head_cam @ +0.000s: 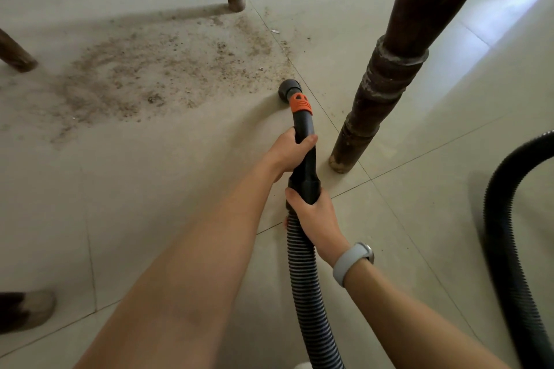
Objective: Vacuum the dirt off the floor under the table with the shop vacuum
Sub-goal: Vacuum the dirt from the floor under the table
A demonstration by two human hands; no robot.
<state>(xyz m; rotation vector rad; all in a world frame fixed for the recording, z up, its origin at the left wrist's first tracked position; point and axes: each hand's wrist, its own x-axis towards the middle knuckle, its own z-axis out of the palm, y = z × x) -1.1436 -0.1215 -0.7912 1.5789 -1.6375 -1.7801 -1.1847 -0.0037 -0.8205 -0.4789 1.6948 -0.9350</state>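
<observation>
While we crouch low, risks by reach:
Right hand (314,213): fingers wrapped round the hose cuff (304,186); the ribbed hose (302,278) could kink or drag behind us.
Left hand (289,153): fingers clamped on the black wand (304,126).
Table leg (386,75): just beside the wand; a swing right knocks it.
Nozzle (289,90): at the near edge of the dirt patch (156,75); lifted, it scatters grit.
</observation>
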